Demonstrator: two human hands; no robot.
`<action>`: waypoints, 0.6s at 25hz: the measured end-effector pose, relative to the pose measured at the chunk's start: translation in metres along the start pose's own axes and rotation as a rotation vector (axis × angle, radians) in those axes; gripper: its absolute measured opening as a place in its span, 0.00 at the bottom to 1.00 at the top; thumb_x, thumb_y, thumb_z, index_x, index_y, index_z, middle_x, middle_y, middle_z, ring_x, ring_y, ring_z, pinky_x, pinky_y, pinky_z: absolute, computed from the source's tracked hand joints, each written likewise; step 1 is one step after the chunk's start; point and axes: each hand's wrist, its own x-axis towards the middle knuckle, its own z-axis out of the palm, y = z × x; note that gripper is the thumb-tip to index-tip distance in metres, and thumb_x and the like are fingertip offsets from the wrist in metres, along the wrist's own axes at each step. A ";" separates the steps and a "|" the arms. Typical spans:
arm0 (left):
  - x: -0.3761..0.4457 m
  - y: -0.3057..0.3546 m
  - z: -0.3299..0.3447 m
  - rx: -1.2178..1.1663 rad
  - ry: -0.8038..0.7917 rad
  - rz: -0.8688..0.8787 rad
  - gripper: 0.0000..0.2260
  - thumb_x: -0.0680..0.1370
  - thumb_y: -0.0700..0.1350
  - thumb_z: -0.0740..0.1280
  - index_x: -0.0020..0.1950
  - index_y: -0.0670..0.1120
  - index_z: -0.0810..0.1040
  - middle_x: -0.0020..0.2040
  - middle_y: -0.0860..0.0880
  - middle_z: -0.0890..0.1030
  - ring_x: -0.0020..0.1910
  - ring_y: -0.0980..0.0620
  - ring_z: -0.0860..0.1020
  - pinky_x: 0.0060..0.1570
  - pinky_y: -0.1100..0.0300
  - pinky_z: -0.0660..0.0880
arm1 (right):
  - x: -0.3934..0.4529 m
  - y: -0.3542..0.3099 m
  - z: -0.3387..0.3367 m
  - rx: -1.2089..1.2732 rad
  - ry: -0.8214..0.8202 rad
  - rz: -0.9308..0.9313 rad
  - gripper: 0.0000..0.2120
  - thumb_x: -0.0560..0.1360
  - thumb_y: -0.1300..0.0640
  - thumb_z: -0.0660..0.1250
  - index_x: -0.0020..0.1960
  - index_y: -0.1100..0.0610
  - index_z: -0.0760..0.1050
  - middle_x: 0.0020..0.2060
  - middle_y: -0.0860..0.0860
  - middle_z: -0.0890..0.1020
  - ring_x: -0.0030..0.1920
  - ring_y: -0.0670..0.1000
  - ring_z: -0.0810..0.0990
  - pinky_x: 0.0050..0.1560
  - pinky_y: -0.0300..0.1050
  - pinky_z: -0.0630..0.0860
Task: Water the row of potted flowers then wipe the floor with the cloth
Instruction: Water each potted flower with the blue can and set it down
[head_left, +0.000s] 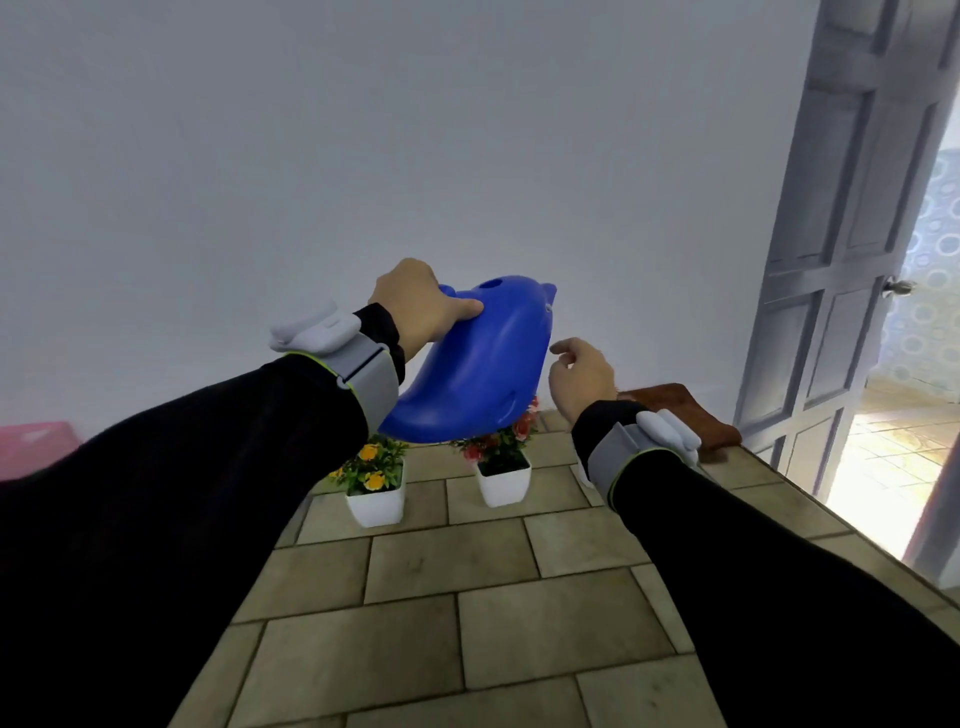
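Note:
My left hand (423, 306) grips the handle end of a blue dolphin-shaped watering can (478, 364), held in the air above the pots. My right hand (582, 376) hovers just right of the can with its fingers loosely curled and apart, holding nothing. Below stand white square pots on the tiled floor: one with yellow flowers (375, 486), one with red flowers (503, 470) directly under the can. A third pot (583, 473) is almost hidden behind my right wrist. A brown cloth (680, 410) lies on the floor by the wall, right of the pots.
A white wall (363, 156) rises right behind the pots. A grey panelled door (841, 260) stands open at the right, with a bright tiled room beyond. A pink object (36, 447) sits at the left edge. Beige floor tiles (467, 623) stretch toward me.

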 end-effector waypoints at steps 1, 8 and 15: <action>0.001 -0.009 -0.019 -0.011 0.035 -0.005 0.14 0.71 0.50 0.73 0.45 0.43 0.73 0.41 0.44 0.75 0.38 0.46 0.72 0.39 0.54 0.71 | -0.008 -0.018 0.014 0.038 -0.022 -0.024 0.17 0.75 0.63 0.55 0.59 0.56 0.76 0.58 0.57 0.79 0.59 0.60 0.76 0.58 0.49 0.73; 0.006 -0.095 -0.143 0.022 0.243 -0.068 0.14 0.70 0.49 0.72 0.45 0.42 0.74 0.42 0.44 0.76 0.39 0.45 0.74 0.40 0.54 0.73 | -0.067 -0.130 0.119 0.178 -0.246 -0.107 0.19 0.76 0.62 0.56 0.66 0.58 0.71 0.60 0.56 0.78 0.60 0.57 0.76 0.55 0.43 0.70; 0.000 -0.207 -0.250 0.082 0.380 -0.182 0.10 0.70 0.44 0.69 0.46 0.41 0.74 0.41 0.43 0.76 0.39 0.44 0.74 0.39 0.53 0.72 | -0.129 -0.216 0.248 0.198 -0.478 -0.175 0.21 0.76 0.59 0.59 0.68 0.56 0.68 0.63 0.55 0.77 0.60 0.57 0.77 0.63 0.51 0.73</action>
